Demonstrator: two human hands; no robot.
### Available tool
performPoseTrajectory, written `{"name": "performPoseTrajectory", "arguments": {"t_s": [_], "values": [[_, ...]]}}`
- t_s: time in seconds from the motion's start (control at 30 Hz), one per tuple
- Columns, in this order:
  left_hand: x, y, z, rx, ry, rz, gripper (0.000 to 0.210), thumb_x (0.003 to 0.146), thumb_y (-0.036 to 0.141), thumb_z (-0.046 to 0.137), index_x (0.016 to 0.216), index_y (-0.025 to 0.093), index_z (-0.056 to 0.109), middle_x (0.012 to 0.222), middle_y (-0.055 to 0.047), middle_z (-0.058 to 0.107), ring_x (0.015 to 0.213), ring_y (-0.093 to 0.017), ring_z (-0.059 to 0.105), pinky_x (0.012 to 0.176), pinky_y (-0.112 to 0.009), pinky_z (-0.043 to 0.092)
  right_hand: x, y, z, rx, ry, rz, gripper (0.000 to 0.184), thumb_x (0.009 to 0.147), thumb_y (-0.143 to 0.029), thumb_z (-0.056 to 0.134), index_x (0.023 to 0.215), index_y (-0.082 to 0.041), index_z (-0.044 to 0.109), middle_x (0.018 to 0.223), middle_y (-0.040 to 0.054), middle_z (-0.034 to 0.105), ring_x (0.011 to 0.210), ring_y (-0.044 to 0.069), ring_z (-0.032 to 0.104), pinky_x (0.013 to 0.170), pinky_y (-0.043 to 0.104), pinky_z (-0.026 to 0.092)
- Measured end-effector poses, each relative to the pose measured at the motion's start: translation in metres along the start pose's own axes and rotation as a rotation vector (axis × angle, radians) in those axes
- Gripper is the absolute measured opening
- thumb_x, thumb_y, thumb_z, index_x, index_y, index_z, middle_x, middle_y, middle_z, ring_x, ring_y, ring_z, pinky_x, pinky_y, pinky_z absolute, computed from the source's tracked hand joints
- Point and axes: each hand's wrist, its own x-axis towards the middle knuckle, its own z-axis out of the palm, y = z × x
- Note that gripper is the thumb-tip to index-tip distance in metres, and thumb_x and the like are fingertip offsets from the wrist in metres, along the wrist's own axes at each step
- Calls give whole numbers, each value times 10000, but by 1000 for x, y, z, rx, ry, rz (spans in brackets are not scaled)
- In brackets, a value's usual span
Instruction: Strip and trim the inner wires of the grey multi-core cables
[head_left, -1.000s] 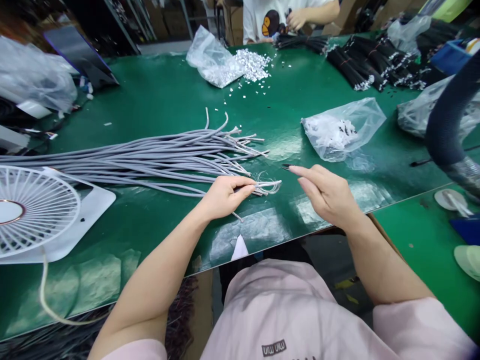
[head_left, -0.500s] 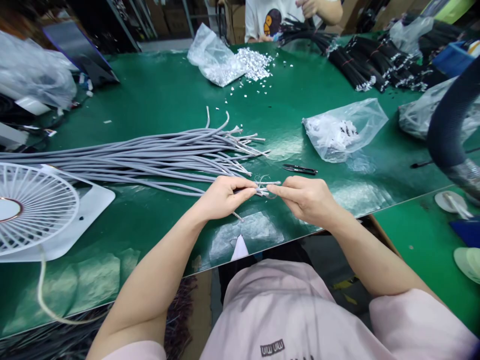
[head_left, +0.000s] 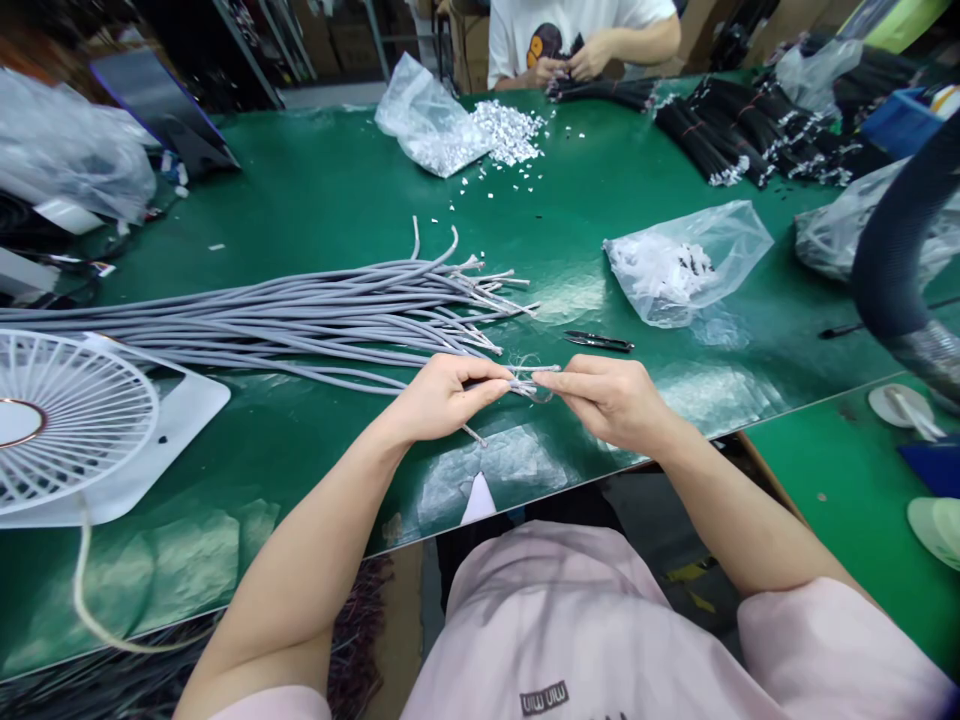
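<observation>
Left hand point(head_left: 457, 397) pinches a frayed cable end point(head_left: 522, 386) beside the grey cables point(head_left: 300, 304) on a green table point(head_left: 300, 200). Right hand point(head_left: 611, 397) touches its loose strands point(head_left: 546, 368); that grip is unclear. Tugging too hard could snap them.

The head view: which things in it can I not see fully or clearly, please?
All in the head view:
- Far ends of the gray cables: cut off by the left edge, some behind the fan.
- Fan's left side: cut off by the same edge.
- How many cables the left hand holds: its fingers cover them.
- What the right hand pinches, if anything: too small.
- Co-worker's head: cut off by the top edge.
</observation>
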Motion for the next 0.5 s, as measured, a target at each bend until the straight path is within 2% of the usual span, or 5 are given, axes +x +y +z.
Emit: {"name": "performPoseTrajectory", "arguments": {"t_s": [0.37, 0.5], "values": [[1, 1, 1, -9, -15, -2, 248, 854, 293, 572, 937, 132, 741, 882, -52, 753, 761, -159, 676, 679, -205, 484, 0, 4, 0, -3, -22, -45, 324, 892, -128, 488, 1135, -205, 689, 777, 26, 637, 670, 99, 570, 600, 201, 402], [1, 0, 0, -22, -30, -8, 258, 850, 308, 575, 946, 138, 742, 887, -57, 753, 768, -169, 677, 683, -215, 494, 2, 11, 4, 134, -5, -66, 299, 907, -148, 502, 1132, -206, 691, 769, 26, 628, 661, 95, 573, 608, 204, 418]]}}
